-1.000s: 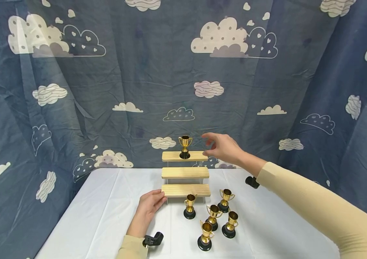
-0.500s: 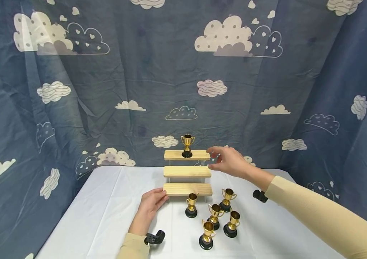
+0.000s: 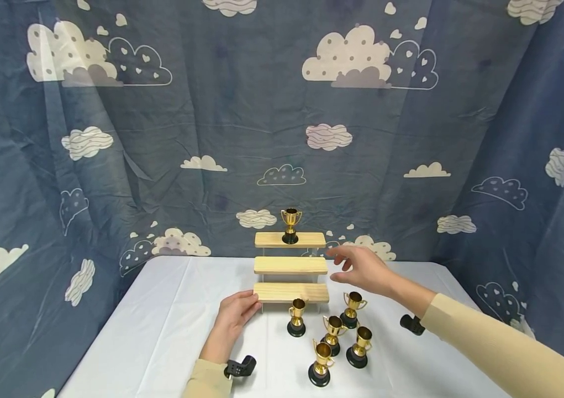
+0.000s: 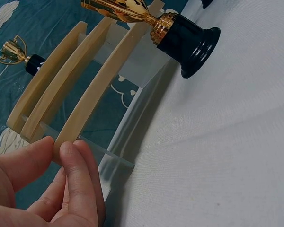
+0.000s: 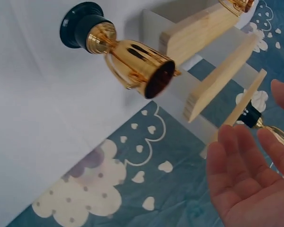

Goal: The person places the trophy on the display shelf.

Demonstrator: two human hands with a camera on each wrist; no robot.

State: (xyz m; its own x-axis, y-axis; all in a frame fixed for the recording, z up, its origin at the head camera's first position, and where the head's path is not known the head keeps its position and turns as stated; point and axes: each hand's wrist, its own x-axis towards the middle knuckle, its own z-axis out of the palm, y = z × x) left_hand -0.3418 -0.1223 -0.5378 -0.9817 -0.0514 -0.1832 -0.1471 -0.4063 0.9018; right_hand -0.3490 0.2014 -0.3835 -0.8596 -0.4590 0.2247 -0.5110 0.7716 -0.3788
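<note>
A three-step wooden display stand (image 3: 290, 265) with clear side supports stands at the table's back. On its top step is a gold trophy cup (image 3: 290, 225) with a black base. My left hand (image 3: 234, 318) pinches the left end of the lowest step; the left wrist view shows thumb and fingers (image 4: 75, 161) on that board's end. My right hand (image 3: 363, 269) hovers beside the stand's right side, fingers loosely bent and apart, holding nothing. Just below it stands a trophy cup (image 3: 353, 309), seen large in the right wrist view (image 5: 132, 61).
Several more trophy cups stand upright before the stand: one near its front (image 3: 297, 318), others to the right, including a front trophy (image 3: 321, 364). A white cloth covers the table (image 3: 162, 331). A blue cloud-patterned curtain (image 3: 242, 110) hangs behind and at both sides.
My right hand has moved down and to the right, from beside the top step to about the height of the middle step. My left hand keeps its place on the lowest step.
</note>
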